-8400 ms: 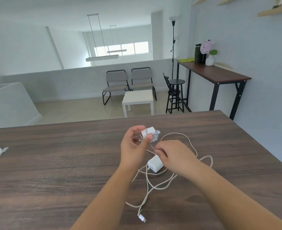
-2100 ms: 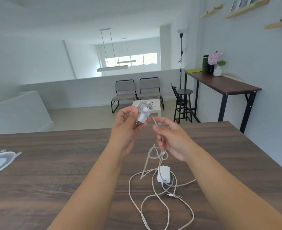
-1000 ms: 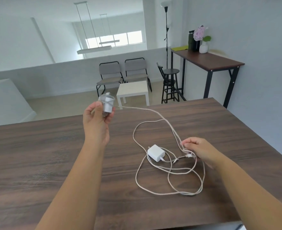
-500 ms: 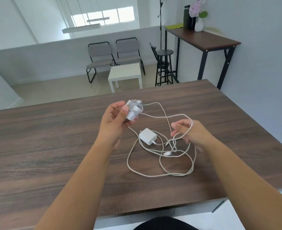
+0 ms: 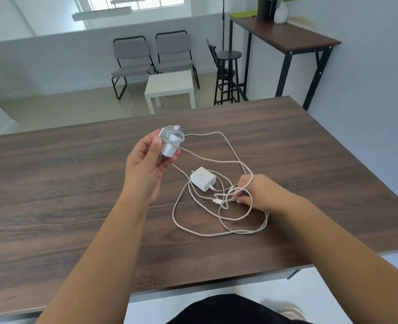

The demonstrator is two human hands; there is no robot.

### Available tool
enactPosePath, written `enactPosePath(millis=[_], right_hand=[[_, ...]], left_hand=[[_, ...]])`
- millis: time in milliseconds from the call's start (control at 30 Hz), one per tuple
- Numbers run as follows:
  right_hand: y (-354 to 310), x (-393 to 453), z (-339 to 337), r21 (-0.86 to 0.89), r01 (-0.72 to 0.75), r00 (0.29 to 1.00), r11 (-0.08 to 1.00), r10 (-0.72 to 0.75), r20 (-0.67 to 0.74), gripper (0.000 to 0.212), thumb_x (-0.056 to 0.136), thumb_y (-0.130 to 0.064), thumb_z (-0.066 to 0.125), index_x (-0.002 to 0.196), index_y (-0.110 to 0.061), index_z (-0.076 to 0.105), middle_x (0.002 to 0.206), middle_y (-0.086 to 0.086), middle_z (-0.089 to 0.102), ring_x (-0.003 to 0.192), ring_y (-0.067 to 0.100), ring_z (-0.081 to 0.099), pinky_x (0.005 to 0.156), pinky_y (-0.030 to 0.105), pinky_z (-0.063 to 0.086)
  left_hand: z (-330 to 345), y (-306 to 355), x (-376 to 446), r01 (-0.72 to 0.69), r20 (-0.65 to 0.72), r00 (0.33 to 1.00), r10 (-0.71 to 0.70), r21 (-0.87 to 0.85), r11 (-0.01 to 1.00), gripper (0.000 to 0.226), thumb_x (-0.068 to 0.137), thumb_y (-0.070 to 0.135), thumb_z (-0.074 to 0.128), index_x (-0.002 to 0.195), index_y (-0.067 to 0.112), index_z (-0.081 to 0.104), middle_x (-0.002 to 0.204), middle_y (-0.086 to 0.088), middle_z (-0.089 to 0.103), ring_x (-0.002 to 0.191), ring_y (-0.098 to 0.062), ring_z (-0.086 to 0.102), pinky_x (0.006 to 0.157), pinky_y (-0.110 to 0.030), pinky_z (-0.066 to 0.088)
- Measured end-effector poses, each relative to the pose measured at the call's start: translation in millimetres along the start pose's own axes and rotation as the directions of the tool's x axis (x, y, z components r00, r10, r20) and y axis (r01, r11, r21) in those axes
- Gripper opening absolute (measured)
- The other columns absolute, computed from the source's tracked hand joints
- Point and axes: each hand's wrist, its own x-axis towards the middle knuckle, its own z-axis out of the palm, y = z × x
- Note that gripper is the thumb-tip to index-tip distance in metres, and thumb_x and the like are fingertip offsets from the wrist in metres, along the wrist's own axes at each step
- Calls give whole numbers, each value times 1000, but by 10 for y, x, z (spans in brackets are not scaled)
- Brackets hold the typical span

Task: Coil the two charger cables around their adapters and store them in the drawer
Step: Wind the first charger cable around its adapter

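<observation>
Wooden table (image 5: 76, 195): left hand (image 5: 146, 167) grips wrapped adapter (image 5: 171, 142); right hand (image 5: 261, 192) pinches tangled cable (image 5: 219, 233) beside loose adapter (image 5: 202, 178).

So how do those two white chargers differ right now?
The adapter in the left hand is lifted off the table with cable partly coiled round it; the square adapter lies flat, its cable loose. The right hand pinches the loose cable. Both are white.

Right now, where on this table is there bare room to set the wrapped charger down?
The table is bare left of the left hand, and along the far edge beyond the cable. It is crowded around the loose adapter and right hand, where loops sprawl.
</observation>
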Motion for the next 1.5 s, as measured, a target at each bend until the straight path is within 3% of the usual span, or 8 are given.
enactPosePath(millis=[167, 400, 500, 700, 933, 1033, 1200, 1500], right_hand=[[19, -68, -186, -38, 94, 991, 995, -98, -94, 20, 90, -14, 64, 105, -19, 75, 91, -12, 65, 87, 8, 61, 74, 5, 33], [206, -119, -265, -67, -376, 926, 924, 376, -14, 60, 91, -6, 46, 146, -26, 37, 141, 6, 42, 126, 28, 45, 105, 32, 35], [-51, -33, -330, 22, -338, 940, 941, 339, -42, 72, 85, -9, 46, 150, -33, 25, 151, -4, 28, 131, 30, 29, 112, 40, 26], [-825, 118, -577, 636, 27, 990, 771, 66, -122, 61, 91, -11, 52, 144, -39, 39, 144, -20, 34, 135, -2, 27, 109, 25, 26], [-1116, 292, -342, 687, 151, 978, 710, -9, -207, 25, 97, -7, 50, 117, -18, 61, 66, -15, 64, 59, -2, 56, 59, 10, 40], [-1144, 232, -294, 497, 183, 956, 848, -35, -292, 27, 100, -17, 48, 118, -29, 63, 62, -38, 57, 60, -11, 54, 59, 6, 37], [-1162, 162, -342, 77, 207, 934, 975, -174, -311, 23, 98, -27, 48, 84, -20, 65, 55, -11, 49, 56, 7, 47, 55, 24, 31], [-1188, 87, -327, 682, 184, 951, 708, 49, -307, 40, 88, -48, 61, 89, -11, 75, 61, 16, 46, 58, 14, 39, 57, 30, 30]], left_hand=[[-168, 47, 45, -58, -52, 997, 64, 99, 993, 19, 100, 17, 51, 115, 12, 59, 117, -12, 66, 87, -21, 70, 75, -28, 58], [-319, 195, 79, -66, -105, 992, 73, 76, 995, 22, 100, 18, 50, 119, 11, 58, 120, -14, 64, 94, -27, 68, 75, -26, 57], [-201, 183, 7, -44, -41, 998, 47, 61, 997, 22, 98, 19, 52, 117, 10, 59, 118, -14, 65, 94, -28, 67, 72, -25, 57], [84, 168, -177, 20, 135, 990, -26, 47, 999, 32, 84, 27, 58, 113, 13, 61, 102, -2, 74, 85, -24, 72, 70, -25, 57], [76, 251, -200, -2, 174, 985, -11, 76, 997, 33, 84, 26, 59, 115, 15, 61, 107, -4, 72, 90, -23, 69, 73, -27, 57], [24, 253, -198, -51, 140, 990, 27, 168, 984, 31, 83, 24, 64, 113, 17, 62, 111, -7, 68, 90, -19, 69, 73, -28, 57], [-21, 155, -247, -165, 129, 984, 123, 402, 900, 25, 86, 13, 71, 108, 24, 65, 113, 0, 69, 84, -23, 72, 83, -46, 58], [52, 125, -357, -227, 142, 971, 191, 314, 922, 41, 71, 14, 82, 110, 21, 70, 109, -11, 71, 89, -28, 72, 86, -41, 57]])
